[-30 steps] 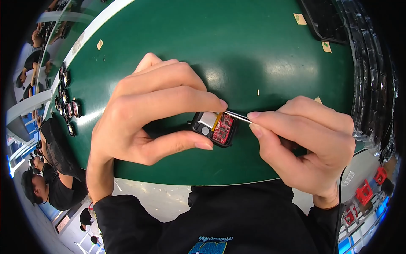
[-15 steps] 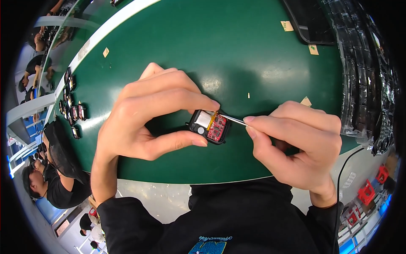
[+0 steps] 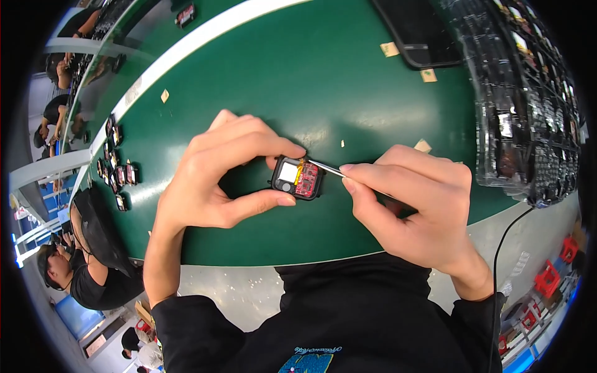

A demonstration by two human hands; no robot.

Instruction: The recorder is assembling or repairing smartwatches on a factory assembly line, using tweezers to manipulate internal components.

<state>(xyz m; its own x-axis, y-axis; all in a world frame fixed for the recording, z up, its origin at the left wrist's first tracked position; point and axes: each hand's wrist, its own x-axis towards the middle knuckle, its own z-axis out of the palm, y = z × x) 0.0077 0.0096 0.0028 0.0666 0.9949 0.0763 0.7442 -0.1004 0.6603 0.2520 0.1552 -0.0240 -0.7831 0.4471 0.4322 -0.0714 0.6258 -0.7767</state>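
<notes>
My left hand (image 3: 214, 171) grips a small black electronic device housing (image 3: 277, 183) by its edges, between thumb and forefinger. Inside the open housing lie a silvery-white battery (image 3: 288, 171), a red circuit board (image 3: 308, 180) and a yellow strip (image 3: 299, 173) between them. Pinched in my right hand (image 3: 413, 205) is a thin pair of metal tweezers (image 3: 328, 168). Their tip is at the housing's upper edge, close to my left forefinger; whether it touches anything there is too small to tell.
The green table (image 3: 298, 74) bears scattered paper bits. Several similar devices (image 3: 115, 168) cluster at left. A dark phone-like slab (image 3: 423, 37) lies at far right, beside stacked clear plastic trays (image 3: 510, 118). A black cable (image 3: 497, 267) hangs down right. A co-worker (image 3: 93, 267) sits at left.
The view has shifted, so the table's contents appear displaced. The housing looks less tilted. The tweezers' tip has moved from beside the yellow strip to the housing's upper edge.
</notes>
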